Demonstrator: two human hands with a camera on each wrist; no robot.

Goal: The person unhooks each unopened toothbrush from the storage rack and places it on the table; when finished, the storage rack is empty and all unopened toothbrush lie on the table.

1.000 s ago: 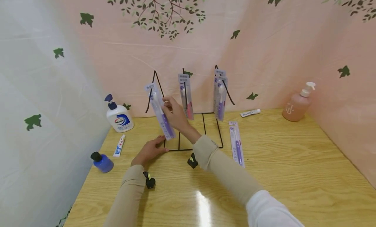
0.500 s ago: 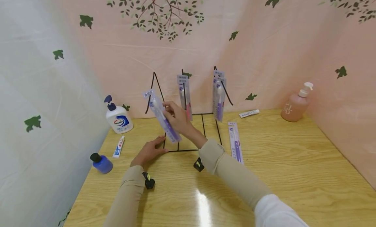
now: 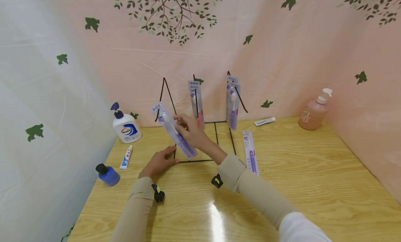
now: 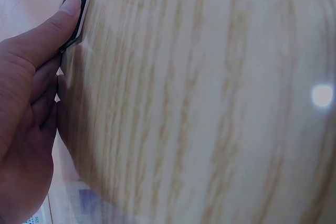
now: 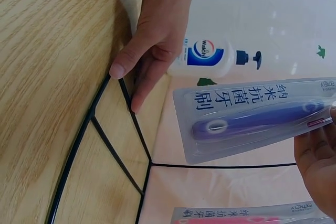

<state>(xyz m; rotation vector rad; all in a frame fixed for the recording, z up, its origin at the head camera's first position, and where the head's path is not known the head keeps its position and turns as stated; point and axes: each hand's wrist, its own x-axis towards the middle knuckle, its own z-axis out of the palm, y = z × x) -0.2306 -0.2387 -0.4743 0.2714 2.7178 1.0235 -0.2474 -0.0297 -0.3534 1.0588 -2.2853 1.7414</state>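
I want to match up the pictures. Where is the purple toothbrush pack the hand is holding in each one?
Head: the purple toothbrush pack is left of centre, tilted, held by the right hand in front of the black wire rack.
Left wrist: not in it; only the left hand on the table beside the rack's wire.
Right wrist: the pack lies across the right side.
Shared landmark: the black wire rack, seen in all three.
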